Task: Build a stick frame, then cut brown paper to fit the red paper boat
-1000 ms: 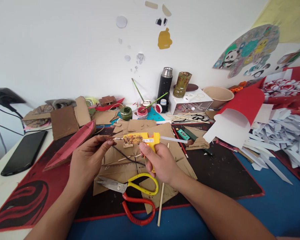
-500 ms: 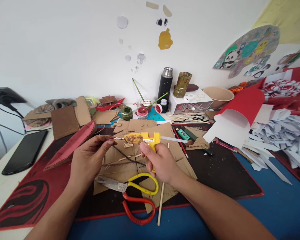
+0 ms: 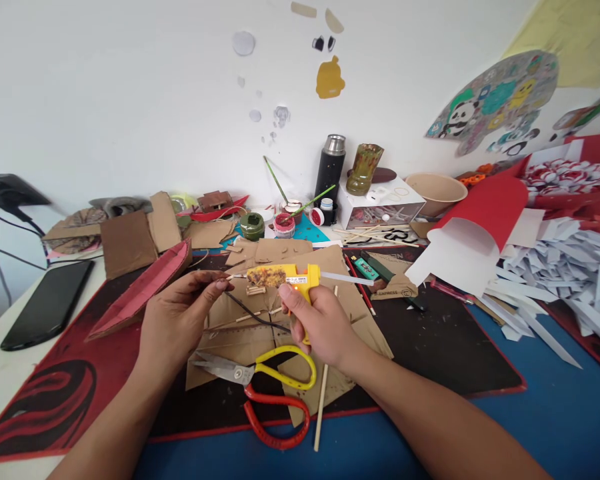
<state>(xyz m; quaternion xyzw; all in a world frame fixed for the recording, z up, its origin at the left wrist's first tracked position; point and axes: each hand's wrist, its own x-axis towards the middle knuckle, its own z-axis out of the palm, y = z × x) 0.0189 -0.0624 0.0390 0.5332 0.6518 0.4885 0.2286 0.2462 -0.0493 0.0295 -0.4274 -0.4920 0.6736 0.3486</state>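
Note:
My right hand (image 3: pixel 317 320) is wrapped round the handle of a yellow glue gun (image 3: pixel 266 275), its body stained brown. A clear glue stick (image 3: pixel 347 278) juts from the gun's back end. The nozzle points left at the fingertips of my left hand (image 3: pixel 180 313), which are pinched together; whatever they hold is too small and hidden to make out. Below both hands, scissors (image 3: pixel 280 393) with one yellow and one red handle lie spread apart on cardboard (image 3: pixel 240 350). A thin wooden stick (image 3: pixel 321 407) lies to their right.
A pink-lined cardboard boat shape (image 3: pixel 140 293) and a black phone (image 3: pixel 47 303) lie to the left. Paint jars (image 3: pixel 253 227), a black flask (image 3: pixel 331 170) and a white box (image 3: pixel 360 212) stand along the wall. Paper strips (image 3: pixel 575 260) pile up at right.
Both hands and the glue gun hold the same place and pose; the whole view has only shifted very slightly.

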